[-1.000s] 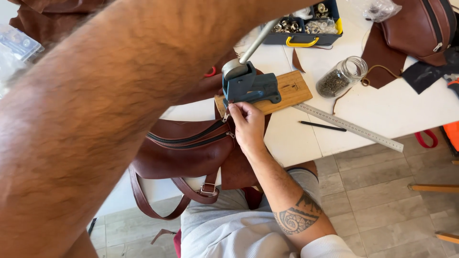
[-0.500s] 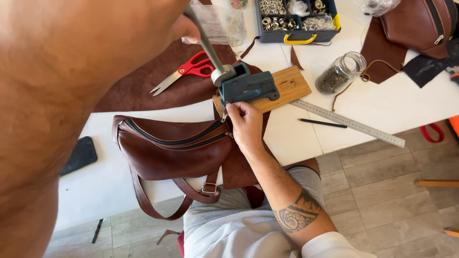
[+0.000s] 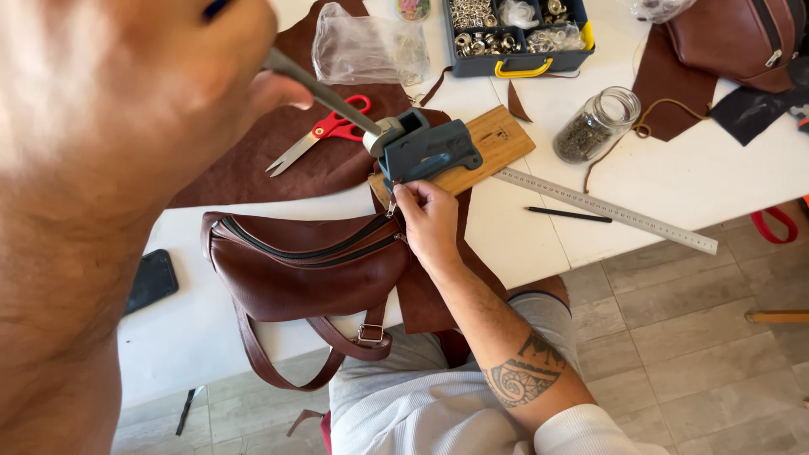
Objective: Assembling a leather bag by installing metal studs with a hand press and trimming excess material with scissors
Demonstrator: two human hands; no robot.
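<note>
Both hands work my press (image 3: 430, 152): left hand (image 3: 126, 101) has swung its lever (image 3: 324, 91) down, right fingers (image 3: 413, 195) pinching the bag (image 3: 308, 265) beneath.

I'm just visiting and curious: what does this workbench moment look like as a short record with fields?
Left hand: left hand, large and blurred close to the camera, grips the long metal lever.
Right hand: right hand pinches something small at the front of the grey-blue hand press; what it is cannot be made out.
Press base: light wooden board.
Nearby: brown leather waist bag; red-handled scissors; steel ruler; glass jar.
Surface: white table.
</note>
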